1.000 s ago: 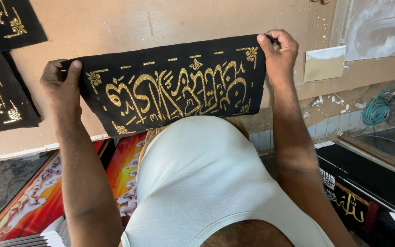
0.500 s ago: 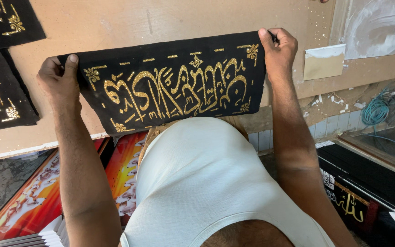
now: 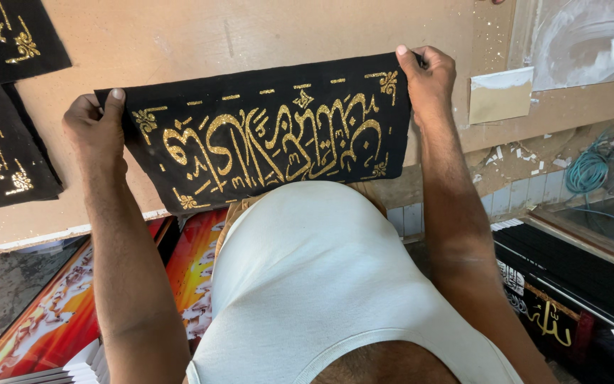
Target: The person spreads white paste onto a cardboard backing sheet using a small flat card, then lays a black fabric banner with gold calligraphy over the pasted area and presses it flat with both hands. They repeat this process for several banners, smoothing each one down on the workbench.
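A long black cloth panel (image 3: 264,135) with gold glitter ornament and corner flourishes is stretched between both hands above a brown board table (image 3: 250,35). My left hand (image 3: 94,128) pinches its upper left corner with the thumb on top. My right hand (image 3: 428,78) grips the upper right corner, fingers closed over the edge. The panel's lower edge hangs in front of my white shirt (image 3: 321,284).
Two more black panels with gold ornament (image 3: 1,92) lie at the table's left. A beige card (image 3: 500,96) sits at the right edge, a coil of teal cable (image 3: 591,167) beyond. Red-orange printed pictures (image 3: 44,320) and black framed pieces (image 3: 570,299) stand below.
Both hands have lifted the panel slightly higher and farther over the table; the grips are unchanged.
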A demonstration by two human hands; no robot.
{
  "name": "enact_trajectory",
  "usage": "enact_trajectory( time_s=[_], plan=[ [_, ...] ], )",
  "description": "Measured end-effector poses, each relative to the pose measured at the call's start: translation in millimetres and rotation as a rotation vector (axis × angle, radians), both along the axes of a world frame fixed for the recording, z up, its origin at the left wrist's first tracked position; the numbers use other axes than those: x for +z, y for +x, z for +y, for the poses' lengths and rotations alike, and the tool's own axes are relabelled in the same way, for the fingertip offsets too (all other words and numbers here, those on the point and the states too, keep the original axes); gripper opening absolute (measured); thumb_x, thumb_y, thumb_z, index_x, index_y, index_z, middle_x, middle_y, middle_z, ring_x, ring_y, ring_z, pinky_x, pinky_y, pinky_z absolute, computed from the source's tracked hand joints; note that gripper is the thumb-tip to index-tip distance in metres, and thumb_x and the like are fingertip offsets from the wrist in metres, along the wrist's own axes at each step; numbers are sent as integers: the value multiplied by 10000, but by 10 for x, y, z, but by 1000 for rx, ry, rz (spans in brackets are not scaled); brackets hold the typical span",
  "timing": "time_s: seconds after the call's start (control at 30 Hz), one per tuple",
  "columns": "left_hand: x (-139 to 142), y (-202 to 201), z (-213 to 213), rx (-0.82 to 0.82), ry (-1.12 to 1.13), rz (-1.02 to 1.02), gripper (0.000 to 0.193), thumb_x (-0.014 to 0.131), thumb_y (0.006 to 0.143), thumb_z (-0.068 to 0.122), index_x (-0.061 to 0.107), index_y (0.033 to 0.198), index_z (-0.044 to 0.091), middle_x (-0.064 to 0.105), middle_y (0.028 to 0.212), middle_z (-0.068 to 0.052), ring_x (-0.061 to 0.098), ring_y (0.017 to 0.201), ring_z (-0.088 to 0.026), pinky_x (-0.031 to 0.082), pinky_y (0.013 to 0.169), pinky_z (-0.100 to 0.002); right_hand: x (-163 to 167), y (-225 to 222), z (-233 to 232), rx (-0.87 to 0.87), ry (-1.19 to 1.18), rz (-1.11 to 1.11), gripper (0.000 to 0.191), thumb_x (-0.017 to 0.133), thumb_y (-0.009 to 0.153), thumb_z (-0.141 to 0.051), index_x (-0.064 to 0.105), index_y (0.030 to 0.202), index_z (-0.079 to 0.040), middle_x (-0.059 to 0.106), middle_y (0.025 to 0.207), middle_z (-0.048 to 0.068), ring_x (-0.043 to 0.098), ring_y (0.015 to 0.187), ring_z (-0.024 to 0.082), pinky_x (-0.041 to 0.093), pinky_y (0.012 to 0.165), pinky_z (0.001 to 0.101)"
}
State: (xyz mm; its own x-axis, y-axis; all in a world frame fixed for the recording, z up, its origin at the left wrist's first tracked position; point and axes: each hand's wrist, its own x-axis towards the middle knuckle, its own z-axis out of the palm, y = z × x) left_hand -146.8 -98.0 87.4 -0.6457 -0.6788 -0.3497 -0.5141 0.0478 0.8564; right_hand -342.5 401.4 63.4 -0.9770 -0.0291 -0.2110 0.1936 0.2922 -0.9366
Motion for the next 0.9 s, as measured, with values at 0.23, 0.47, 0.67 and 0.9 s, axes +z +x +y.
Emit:
enact_trajectory(
  time_s=[0.23,0.47,0.67,0.9],
  plan=[
    [-36,-116,-119,120,201,-237,148,756,930,142,678,842,52,652,701,-16,584,572,-82,488,506,-239,-12,-139,-13,-89,-127,-331,107,726,911,-60,672,846,6,684,731,55,645,577,88,535,500,262],
    [-232,-236,-185,132,310,-267,99,617,922,110,641,862,35,553,680,8,509,534,-82,415,428,-281,-87,-177,-117,-151,-340,-428,100,720,897,-48,658,852,16,633,722,36,590,567,94,503,487,268],
    [-227,290,38,158,220,-155,366,694,1071,402,676,1021,40,593,730,8,457,559,-83,391,472,-232,-74,434,152,-140,-305,-290,249,724,999,-277,737,1043,-32,728,877,3,617,702,44,463,577,197],
    [-432,786,195,176,253,75,244,802,1002,161,670,1093,-22,680,868,-31,614,703,-73,533,619,-215,-346,764,374,-105,-307,-218,207,756,1013,-170,709,1055,28,748,933,35,661,805,76,555,746,225]
  ],
)
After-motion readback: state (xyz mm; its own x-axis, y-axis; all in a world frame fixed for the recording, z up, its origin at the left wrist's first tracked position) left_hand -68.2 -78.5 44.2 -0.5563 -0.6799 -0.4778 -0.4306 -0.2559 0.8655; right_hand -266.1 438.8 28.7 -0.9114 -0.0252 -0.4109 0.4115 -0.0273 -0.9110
